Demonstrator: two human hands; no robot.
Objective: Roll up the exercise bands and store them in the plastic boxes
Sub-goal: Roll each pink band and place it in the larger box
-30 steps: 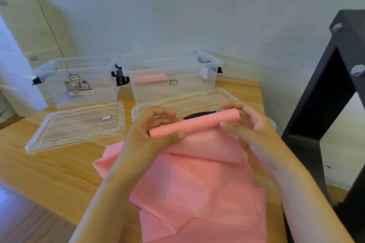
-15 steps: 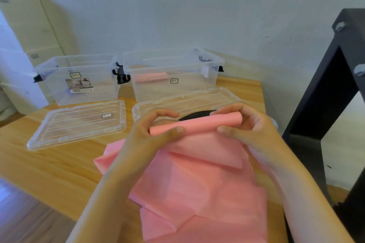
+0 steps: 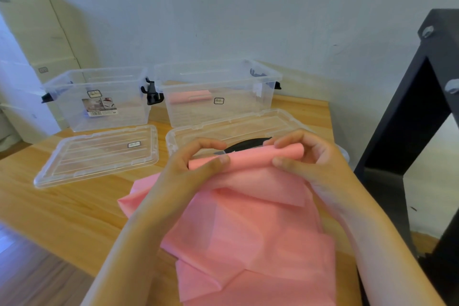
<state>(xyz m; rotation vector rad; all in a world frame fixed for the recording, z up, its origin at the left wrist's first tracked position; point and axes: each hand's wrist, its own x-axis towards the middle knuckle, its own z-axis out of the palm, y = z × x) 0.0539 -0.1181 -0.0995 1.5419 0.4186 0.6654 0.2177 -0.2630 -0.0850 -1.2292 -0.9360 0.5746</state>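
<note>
A pink exercise band (image 3: 250, 226) lies crumpled on the wooden table, its far end wound into a thin roll (image 3: 248, 158). My left hand (image 3: 191, 169) pinches the roll's left end between thumb and fingers. My right hand (image 3: 310, 156) curls round its right end. Behind stand two clear plastic boxes: the left box (image 3: 99, 99) looks empty, the right box (image 3: 216, 92) holds a rolled pink band (image 3: 191, 96). Their clear lids lie in front, the left lid (image 3: 96, 154) and the right lid (image 3: 238, 126).
A black curved object (image 3: 248, 144) shows under the right lid, behind my hands. A black metal frame (image 3: 409, 131) rises at the right table edge. Cardboard boxes (image 3: 32, 32) stand at the far left by the wall. The table (image 3: 62, 206) ends at my near left.
My fingers have shifted along the roll and turned it slightly toward me; the roll sits a touch lower. The boxes and lids have not moved.
</note>
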